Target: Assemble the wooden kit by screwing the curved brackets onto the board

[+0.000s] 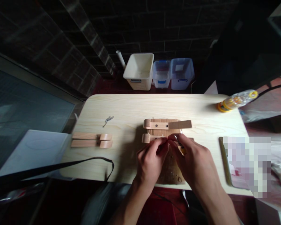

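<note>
On the table, a brown wooden board carries two pale wooden strips with rounded end blocks. The far strip shows two dark screw holes; the near strip is partly covered by my fingers. My left hand pinches at the near strip, thumb and index closed on something too small to make out. My right hand meets it there, its fingertips touching those of the left. Tucked in the right hand is a screwdriver with a yellow and black handle, mostly hidden by the fingers.
Two matching wooden pieces lie at left, with several loose screws behind them. A clear bottle with a yellow base stands at the back right. A black strap crosses the table's front left. Beyond the table are plastic bins.
</note>
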